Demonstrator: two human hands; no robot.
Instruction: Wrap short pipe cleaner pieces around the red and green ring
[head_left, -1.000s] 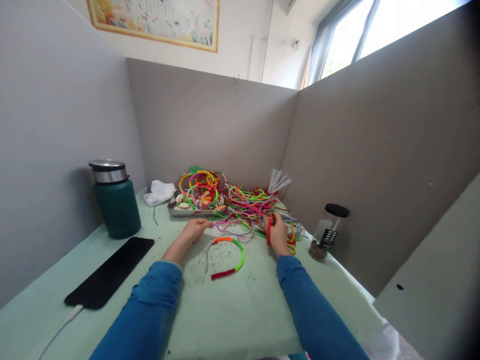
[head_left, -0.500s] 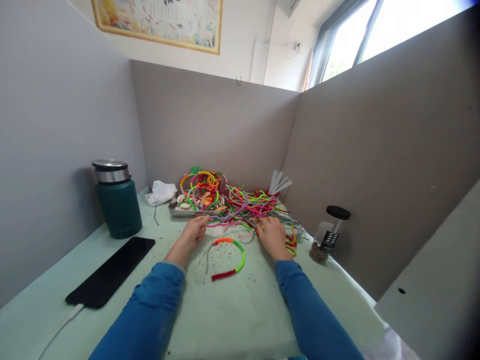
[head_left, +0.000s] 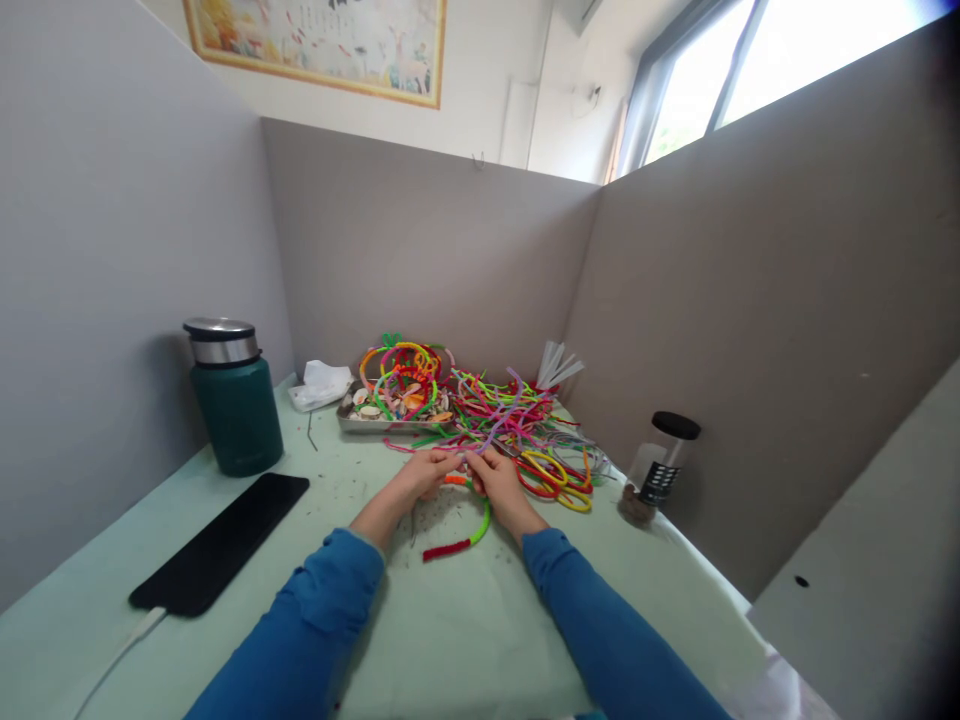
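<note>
Purple, fuzzy: one stem (head_left: 493, 430), centre of the frame, rising from the fingertips toward the upper right, its far end free over the heap (head_left: 536, 408).

Left hand (head_left: 420, 477): fingers drawn together, pinching at the stem's near end. Right hand (head_left: 501, 488): thumb and fingers likewise closed on it, tips nearly meeting the left's. We cannot tell which bears more of the hold.

Band (head_left: 481, 526): red, green and orange, curved open, on the table (head_left: 465, 640) just below centre; its upper part partly hidden by the hands. We cannot tell whether they touch it.

Loops (head_left: 559, 472): red and yellow, just right of the right hand. Tray (head_left: 375, 427): shells and finished rings, upper centre-left.

Faults we would list: the free end snagging in the heap, being long and loose among like stems; the pinch slipping, the hold being near one tip; the band nudged or bent, lying so close under both hands; loops swept aside should the right wrist swing outward; a kink, should the fingers twist the stem too sharply.
</note>
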